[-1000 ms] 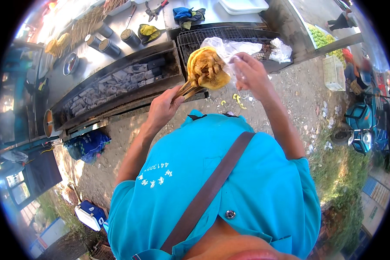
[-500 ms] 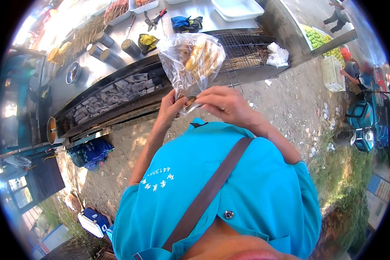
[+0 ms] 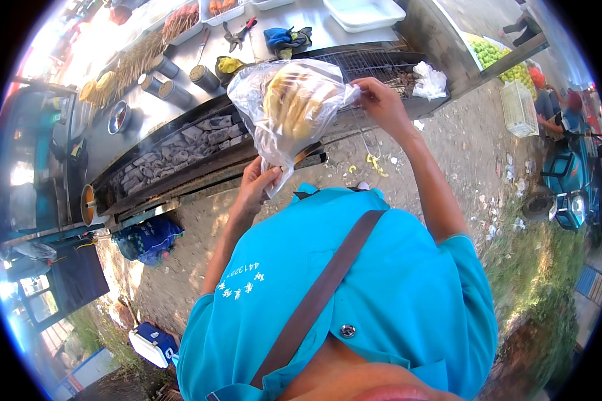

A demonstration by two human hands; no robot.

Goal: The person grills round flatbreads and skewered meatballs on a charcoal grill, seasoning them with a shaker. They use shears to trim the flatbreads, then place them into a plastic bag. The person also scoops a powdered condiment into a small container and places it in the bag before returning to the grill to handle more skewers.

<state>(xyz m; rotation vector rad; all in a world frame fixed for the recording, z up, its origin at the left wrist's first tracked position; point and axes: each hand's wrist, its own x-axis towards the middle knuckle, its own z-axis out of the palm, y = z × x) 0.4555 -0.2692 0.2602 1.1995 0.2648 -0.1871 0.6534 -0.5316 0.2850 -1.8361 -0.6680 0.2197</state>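
A clear plastic bag (image 3: 247, 93) wraps yellow flatbread-like food (image 3: 294, 107), blurred by the plastic, over the grill's front edge. My left hand (image 3: 257, 179) is closed on the gathered lower end of the bag, where part of a wooden skewer shows. My right hand (image 3: 376, 100) pinches the bag's right corner, raised level with the food. Behind them are the charcoal trough (image 3: 160, 157) at left and the wire grate (image 3: 364, 65) at right, with a crumpled white bag (image 3: 428, 83) on the grate's right end.
A steel counter (image 3: 114, 154) bears canisters (image 3: 204, 78), skewers, pliers (image 3: 236, 37), cloths (image 3: 287, 41) and white trays (image 3: 361, 13). People (image 3: 548, 103) are beside a crate (image 3: 517, 110) and green fruit at right, near a teal motorbike (image 3: 562, 174). A blue bag (image 3: 144, 237) lies under the grill's left end.
The food, bare a second ago, is now inside the plastic. My right hand went down to the bag's lower end, then up and right to its corner. My left hand moved slightly down and left.
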